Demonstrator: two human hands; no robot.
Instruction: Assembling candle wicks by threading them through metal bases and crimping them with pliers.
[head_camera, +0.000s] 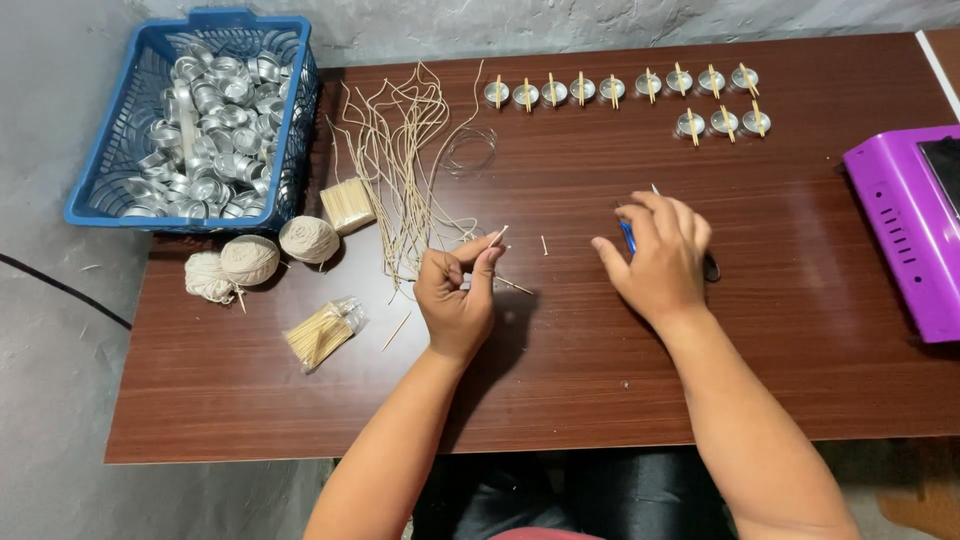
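**Wick pieces being prepared at the table**

The left hand (455, 295) is pinching a short wick piece (497, 238) between fingertips, beside the loose strings (400, 150). The right hand (660, 250) is closing curled fingers over blue-handled scissors (628, 238) on the table (560, 370). Next, likely another clean cut.

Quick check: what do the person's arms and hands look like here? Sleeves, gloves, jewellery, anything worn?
Both arms are bare from the bottom of the frame to the fingertips: no sleeves in view. The left hand and right hand wear no gloves, and no watch, bracelet or ring shows. No tape, markings or cables on either forearm. Nails look short and unpainted, though small in this view.
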